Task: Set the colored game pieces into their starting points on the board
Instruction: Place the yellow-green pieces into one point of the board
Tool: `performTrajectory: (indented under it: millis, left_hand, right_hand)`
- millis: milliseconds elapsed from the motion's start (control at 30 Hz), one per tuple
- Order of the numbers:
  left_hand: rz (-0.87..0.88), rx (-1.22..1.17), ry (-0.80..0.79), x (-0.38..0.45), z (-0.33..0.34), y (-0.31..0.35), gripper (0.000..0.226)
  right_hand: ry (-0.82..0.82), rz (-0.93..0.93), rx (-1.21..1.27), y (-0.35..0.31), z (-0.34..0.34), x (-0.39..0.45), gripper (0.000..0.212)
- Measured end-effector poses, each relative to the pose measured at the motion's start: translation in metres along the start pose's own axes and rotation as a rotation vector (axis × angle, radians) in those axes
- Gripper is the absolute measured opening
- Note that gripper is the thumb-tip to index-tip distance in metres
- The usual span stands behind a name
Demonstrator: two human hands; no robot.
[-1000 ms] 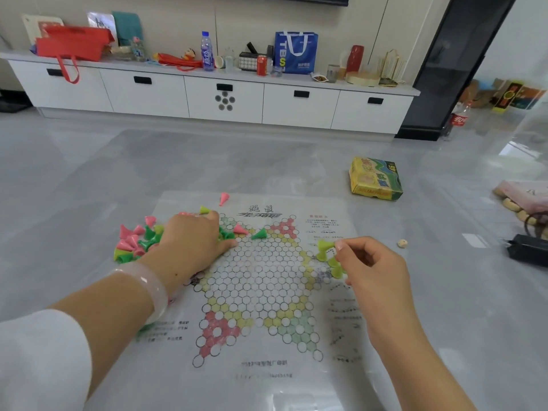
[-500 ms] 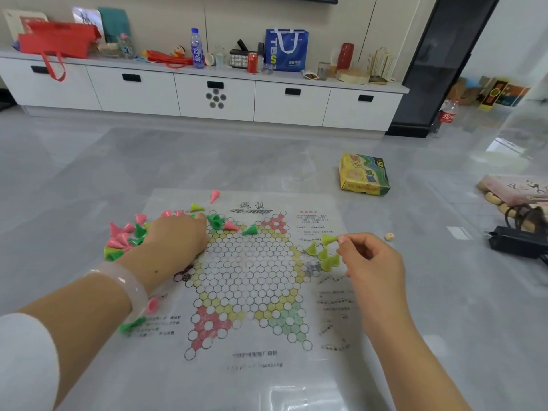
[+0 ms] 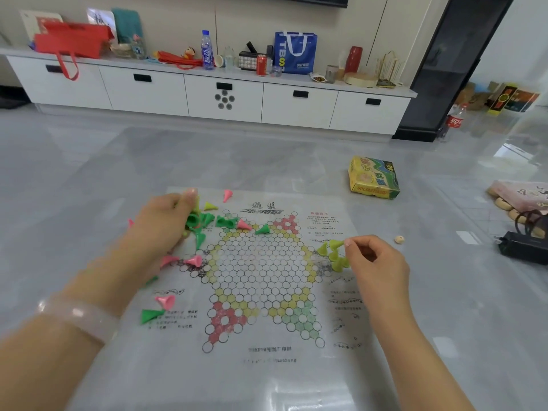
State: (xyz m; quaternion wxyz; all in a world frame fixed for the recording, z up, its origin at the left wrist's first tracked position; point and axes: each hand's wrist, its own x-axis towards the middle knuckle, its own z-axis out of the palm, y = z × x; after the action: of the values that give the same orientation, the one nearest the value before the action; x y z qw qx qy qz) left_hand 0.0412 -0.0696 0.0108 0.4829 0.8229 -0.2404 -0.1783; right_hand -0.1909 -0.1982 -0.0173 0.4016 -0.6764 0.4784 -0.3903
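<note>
Game pieces lay scattered over the paper board (image 3: pixel 261 292), and the ordering went from near edge to far. Nearest, by the board's left edge, a pink cone (image 3: pixel 166 301) and a green cone (image 3: pixel 150 315) lay tipped on their sides on the printed text, off the star. Farther in, at the star's right point, a cluster of yellow-green cones (image 3: pixel 333 256) stood, and the right hand (image 3: pixel 375 262) pinched one cone (image 3: pixel 336 244) of them by its tip between thumb and forefinger, cone pointing toward the hand, base toward the star. That hand was plainly the nearer one to this point. Toward the far left corner the left hand (image 3: pixel 161 223) curled round several green cones (image 3: pixel 194 219), with more green and pink pieces loose beside it. I judged the pinched cone wanted only a short move left onto an open circle.
</note>
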Motion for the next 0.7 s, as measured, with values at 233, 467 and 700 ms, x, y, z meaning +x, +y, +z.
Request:
performTrajectory:
  millis: [233, 467, 700]
  left_hand:
    - [-0.494, -1.155, -0.210, -0.057, -0.002, -0.014, 0.031]
    - [-0.337, -0.676, -0.091, -0.054, 0.001, -0.018, 0.030]
    - [0.003, 0.227, 0.049, -0.041, 0.000, -0.038, 0.038]
  right_hand:
    - [-0.034, -0.024, 0.009, -0.005, 0.005, -0.008, 0.013]
    - [-0.050, -0.041, 0.017, -0.006, 0.007, -0.011, 0.016]
    - [-0.056, -0.056, 0.008, -0.003, 0.011, -0.010, 0.018]
